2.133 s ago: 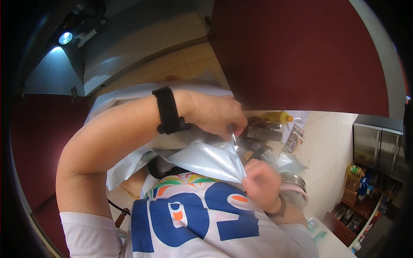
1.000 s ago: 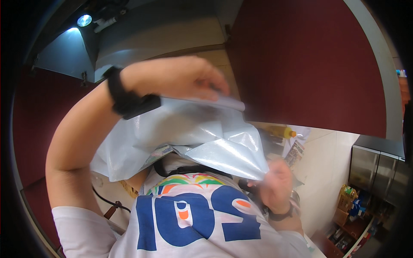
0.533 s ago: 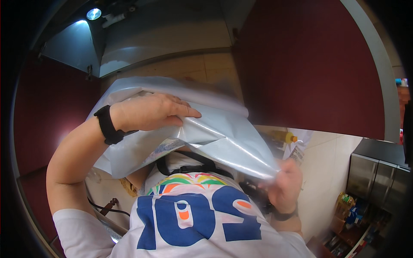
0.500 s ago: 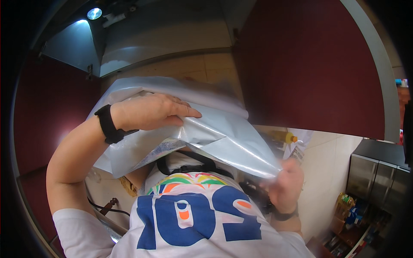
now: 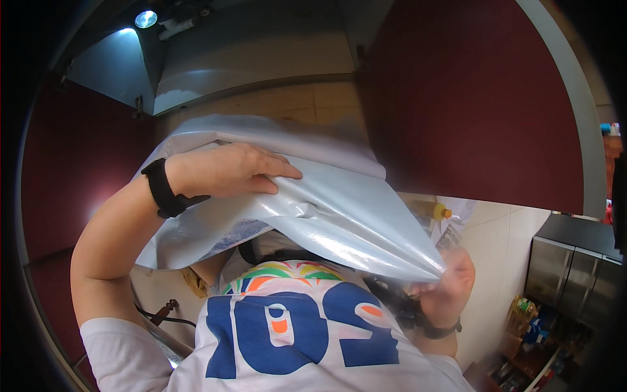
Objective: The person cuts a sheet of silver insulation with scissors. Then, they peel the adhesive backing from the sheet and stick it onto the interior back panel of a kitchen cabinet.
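A large, shiny silver-white plastic sheet (image 5: 362, 206) is spread in folds across my lap, its underside patterned where the near edge lifts. My left hand (image 5: 238, 171) lies over its middle, the sheet pinched between thumb and fingers. Off to the right, my right hand (image 5: 450, 281), blurred by motion, is closed on a gathered corner and draws the sheet taut into long creases. Each wrist wears a black band. The sheet's far layer folds back toward the cabinet.
Dark red cabinet doors (image 5: 470, 98) stand open at both sides, the right one close above the sheet. A lamp (image 5: 145, 19) shines inside the cabinet. A yellow-capped bottle (image 5: 442, 212) is near my right hand; a dark metallic cabinet (image 5: 568, 261) and several bottles are farther right.
My right hand has moved right and slightly down, pulling the corner outward. The sheet is stretched tighter, and its lifted near edge has shifted. My left hand has hardly moved.
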Available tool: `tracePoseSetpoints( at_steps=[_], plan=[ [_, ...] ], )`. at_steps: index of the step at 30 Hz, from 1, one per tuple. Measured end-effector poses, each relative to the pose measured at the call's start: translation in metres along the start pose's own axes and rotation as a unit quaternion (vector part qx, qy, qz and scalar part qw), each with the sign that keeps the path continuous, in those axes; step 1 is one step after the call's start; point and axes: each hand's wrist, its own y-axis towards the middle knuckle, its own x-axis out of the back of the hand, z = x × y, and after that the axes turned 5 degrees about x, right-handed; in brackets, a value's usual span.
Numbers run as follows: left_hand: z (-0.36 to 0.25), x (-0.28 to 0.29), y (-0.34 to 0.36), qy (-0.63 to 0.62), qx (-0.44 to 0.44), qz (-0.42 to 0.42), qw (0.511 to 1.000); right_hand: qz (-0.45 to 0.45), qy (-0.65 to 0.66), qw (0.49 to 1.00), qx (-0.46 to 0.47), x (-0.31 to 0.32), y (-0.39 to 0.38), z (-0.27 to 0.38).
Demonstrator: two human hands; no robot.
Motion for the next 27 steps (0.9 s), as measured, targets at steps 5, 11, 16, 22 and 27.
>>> tracePoseSetpoints(
  at_steps=[5,11,16,22,27],
  plan=[
    [0.005,0.001,0.0,-0.028,-0.014,-0.044,0.999,-0.026,0.049,0.998,-0.019,0.002,0.008,-0.004],
    [0.031,0.034,-0.018,-0.477,0.015,-0.229,0.848,-0.025,0.059,0.998,-0.025,0.002,0.019,-0.008],
    [0.03,0.037,-0.065,-0.439,0.026,-0.267,0.858,-0.01,0.041,0.999,-0.021,-0.003,0.021,-0.002],
    [-0.018,0.005,-0.112,-0.241,0.088,-0.244,0.935,-0.002,0.026,0.999,0.019,0.006,0.04,0.001],
    [-0.059,-0.075,-0.118,0.019,0.128,-0.349,0.928,-0.017,-0.017,0.997,0.075,0.0,0.048,-0.002]
  ],
)
